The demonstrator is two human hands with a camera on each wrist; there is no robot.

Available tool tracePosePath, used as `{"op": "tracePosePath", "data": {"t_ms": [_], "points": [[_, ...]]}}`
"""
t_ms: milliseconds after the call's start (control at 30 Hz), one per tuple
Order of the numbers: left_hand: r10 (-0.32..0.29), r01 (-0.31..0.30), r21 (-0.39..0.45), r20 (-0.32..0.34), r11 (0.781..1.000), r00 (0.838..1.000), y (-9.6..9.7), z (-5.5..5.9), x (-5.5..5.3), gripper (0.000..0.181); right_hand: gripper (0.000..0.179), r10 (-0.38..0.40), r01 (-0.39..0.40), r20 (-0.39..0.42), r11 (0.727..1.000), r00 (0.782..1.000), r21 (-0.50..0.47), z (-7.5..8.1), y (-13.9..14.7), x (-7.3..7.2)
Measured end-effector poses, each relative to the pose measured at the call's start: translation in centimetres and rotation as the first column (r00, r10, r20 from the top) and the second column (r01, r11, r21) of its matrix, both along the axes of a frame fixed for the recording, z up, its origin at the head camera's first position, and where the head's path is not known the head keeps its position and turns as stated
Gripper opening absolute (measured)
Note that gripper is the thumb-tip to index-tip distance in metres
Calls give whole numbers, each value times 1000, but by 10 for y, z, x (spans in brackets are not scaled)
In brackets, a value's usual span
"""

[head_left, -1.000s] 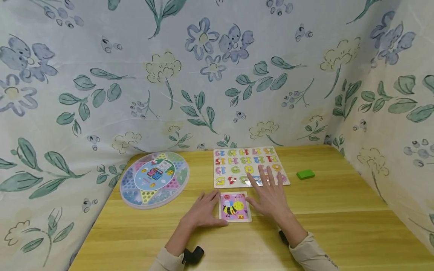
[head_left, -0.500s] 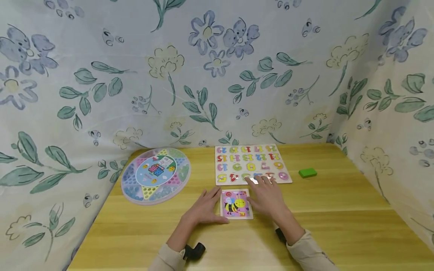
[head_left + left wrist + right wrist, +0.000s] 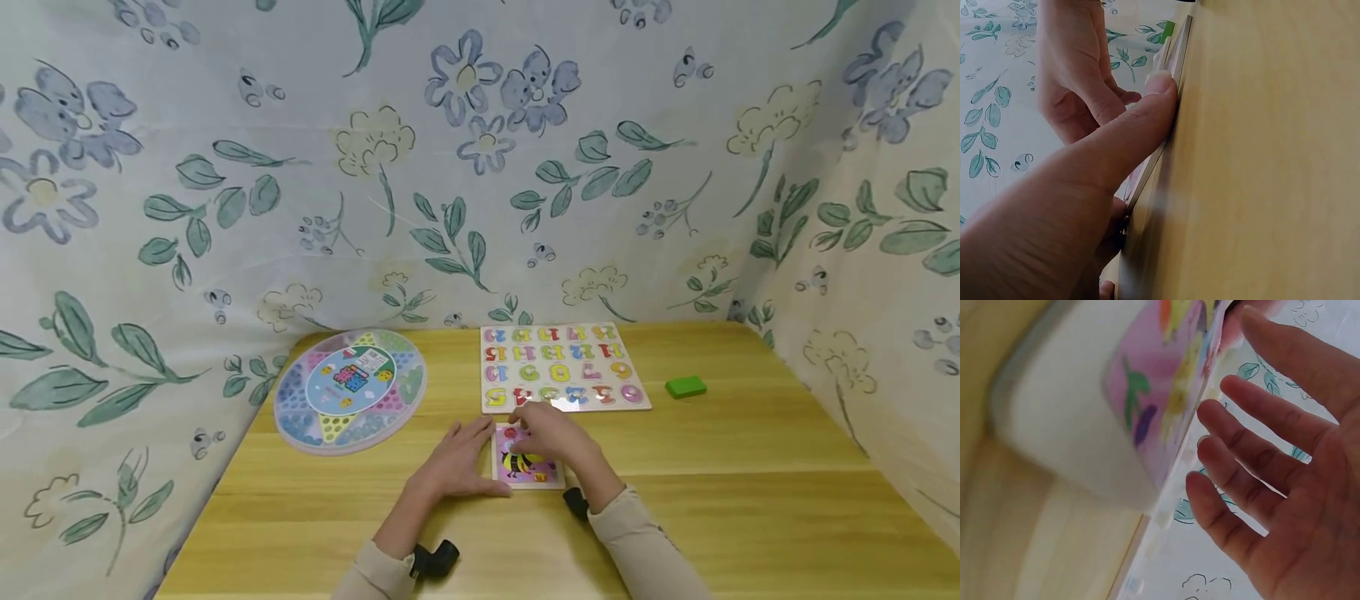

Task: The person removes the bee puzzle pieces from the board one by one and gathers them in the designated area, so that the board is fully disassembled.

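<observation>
A small square jigsaw puzzle (image 3: 528,478) with a bee picture in a pale frame lies flat on the table. My left hand (image 3: 454,467) holds it at its left side, the thumb (image 3: 1147,106) along the near edge and the fingers by the far left corner. Above the puzzle hovers my right hand (image 3: 553,435), covering its upper right part in the head view. In the right wrist view, the fingers (image 3: 1260,456) of that hand are loosely bent with nothing between them, and the pink puzzle picture (image 3: 1147,394) shows beside them, blurred.
Just behind the puzzle lies a number board (image 3: 562,367) with colourful digits. A round game board (image 3: 350,392) with a star pattern is at the left. A green block (image 3: 686,387) sits to the right on the wooden table (image 3: 750,517). Flowered cloth (image 3: 465,208) hangs behind.
My right hand has moved left from over the number board to above the puzzle, its fingers bending. The left hand has stayed at the puzzle's left side.
</observation>
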State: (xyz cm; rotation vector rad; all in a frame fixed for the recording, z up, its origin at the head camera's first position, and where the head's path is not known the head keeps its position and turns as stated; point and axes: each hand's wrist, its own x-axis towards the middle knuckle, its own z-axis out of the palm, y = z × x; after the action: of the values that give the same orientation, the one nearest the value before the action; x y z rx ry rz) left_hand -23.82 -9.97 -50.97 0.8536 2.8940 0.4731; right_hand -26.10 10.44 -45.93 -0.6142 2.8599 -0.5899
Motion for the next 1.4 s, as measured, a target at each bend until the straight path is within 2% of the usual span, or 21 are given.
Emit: {"op": "tracePosePath", "data": {"t_ms": [167,400,600,900,1133,1400], "points": [[1,-1,-1,-14,1000,1000,1,-3,-1,112,39,-2,1,10,1000,1000,25,-7,-8,-8],[13,-13,-3,-8,1000,1000,1,-1,-1,112,32,29,-29,-1,999,1000,25,-7,-12,-12],[21,-21,-16,-22,1000,1000,2,-1,-2,112,24,36,-37,-22,999,999,-16,-6,-12,-14],[25,-25,-6,4,1000,1000,3,0,-3,112,22,30,-31,-12,996,999,-80,-11,-13,-17],[24,-24,-1,-6,1000,1000,3,-4,-4,114,29,38,-32,51,993,998,-118,-6,-16,-18],[24,-24,-11,13,1000,1000,2,-2,-4,113,30,43,-31,92,991,995,-131,-8,-13,-22]]}}
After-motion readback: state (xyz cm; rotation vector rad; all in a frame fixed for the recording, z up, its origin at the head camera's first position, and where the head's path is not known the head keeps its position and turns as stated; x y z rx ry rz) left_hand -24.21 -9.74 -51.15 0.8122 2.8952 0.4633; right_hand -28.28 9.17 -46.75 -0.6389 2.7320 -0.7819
